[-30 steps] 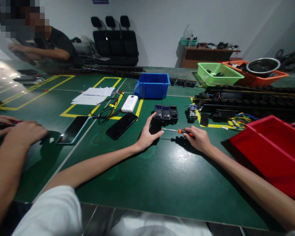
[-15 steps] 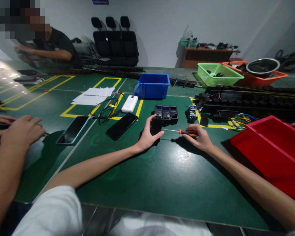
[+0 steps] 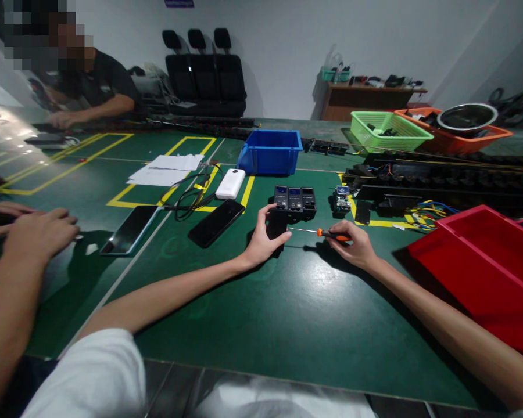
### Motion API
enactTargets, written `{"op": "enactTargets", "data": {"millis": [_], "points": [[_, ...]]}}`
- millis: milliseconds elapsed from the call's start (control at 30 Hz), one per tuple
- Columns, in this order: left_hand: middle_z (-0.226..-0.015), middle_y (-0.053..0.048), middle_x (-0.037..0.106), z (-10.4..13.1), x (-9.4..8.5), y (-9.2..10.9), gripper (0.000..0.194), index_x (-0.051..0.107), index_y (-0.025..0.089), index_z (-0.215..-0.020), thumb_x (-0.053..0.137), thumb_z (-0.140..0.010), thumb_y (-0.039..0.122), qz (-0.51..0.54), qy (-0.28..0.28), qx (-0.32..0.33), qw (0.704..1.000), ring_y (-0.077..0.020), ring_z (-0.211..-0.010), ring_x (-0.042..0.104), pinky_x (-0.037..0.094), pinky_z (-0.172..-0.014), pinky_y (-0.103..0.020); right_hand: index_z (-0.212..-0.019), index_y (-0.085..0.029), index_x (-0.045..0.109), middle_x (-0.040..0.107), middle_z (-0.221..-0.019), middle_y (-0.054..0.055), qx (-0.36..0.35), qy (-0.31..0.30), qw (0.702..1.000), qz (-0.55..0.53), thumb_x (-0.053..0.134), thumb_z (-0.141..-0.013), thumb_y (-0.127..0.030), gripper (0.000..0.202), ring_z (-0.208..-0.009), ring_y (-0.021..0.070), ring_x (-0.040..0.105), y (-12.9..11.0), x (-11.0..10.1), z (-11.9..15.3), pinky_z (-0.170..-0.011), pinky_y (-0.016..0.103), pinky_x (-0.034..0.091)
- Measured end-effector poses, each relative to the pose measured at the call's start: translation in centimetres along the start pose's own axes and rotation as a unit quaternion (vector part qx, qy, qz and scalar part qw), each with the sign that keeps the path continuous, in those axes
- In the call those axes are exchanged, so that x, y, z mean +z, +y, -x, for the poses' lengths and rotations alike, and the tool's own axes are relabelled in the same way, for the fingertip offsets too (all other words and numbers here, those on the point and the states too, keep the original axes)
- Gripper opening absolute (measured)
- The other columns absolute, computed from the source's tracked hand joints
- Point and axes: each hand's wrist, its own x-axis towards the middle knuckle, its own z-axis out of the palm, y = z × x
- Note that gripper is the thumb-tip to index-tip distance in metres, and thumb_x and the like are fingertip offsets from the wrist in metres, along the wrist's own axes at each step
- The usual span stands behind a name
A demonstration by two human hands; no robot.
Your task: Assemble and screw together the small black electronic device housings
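Note:
My left hand point(image 3: 264, 239) grips a small black part point(image 3: 277, 225) between thumb and fingers, in the middle of the green table point(image 3: 253, 325). Three black modules with small dark screens point(image 3: 294, 199) stand in a row just behind it. From the right, my right hand point(image 3: 353, 244) holds an orange and black screwdriver point(image 3: 336, 235). Its thin shaft points left, and the tip is at the black part near my left thumb; exact contact is too small to tell. A small device with exposed circuitry point(image 3: 342, 199) stands right of the modules.
Left of my hands lie a black phone point(image 3: 217, 224), a white power bank point(image 3: 230, 184), cables and papers point(image 3: 161, 169). A blue bin point(image 3: 272, 152) stands behind, a red bin point(image 3: 483, 267) at right. Another person's hands point(image 3: 39, 232) work at far left; a person sits across the table.
My hands, the black part and the screwdriver look almost unmoved. The person across has lowered their hands to the table. The neighbour's hands at left have shifted slightly, showing a small white scrap.

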Motion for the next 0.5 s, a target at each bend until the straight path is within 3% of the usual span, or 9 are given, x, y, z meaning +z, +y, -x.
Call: {"op": "enactTargets", "data": {"millis": [500], "points": [[-0.120, -0.008, 0.052, -0.01, -0.05, -0.01, 0.076, 0.033, 0.028, -0.138, 0.075, -0.076, 0.034, 0.006, -0.006, -0.001, 1.000, -0.0221, -0.106, 0.059, 0.046, -0.102, -0.047, -0.098, -0.022, 0.065, 0.069, -0.087, 0.006, 0.017, -0.017, 1.000, -0.012, 0.067, -0.085, -0.028, 0.014, -0.077, 0.0207, 0.066, -0.44, -0.51, -0.25, -0.068, 0.035, 0.055]]}}
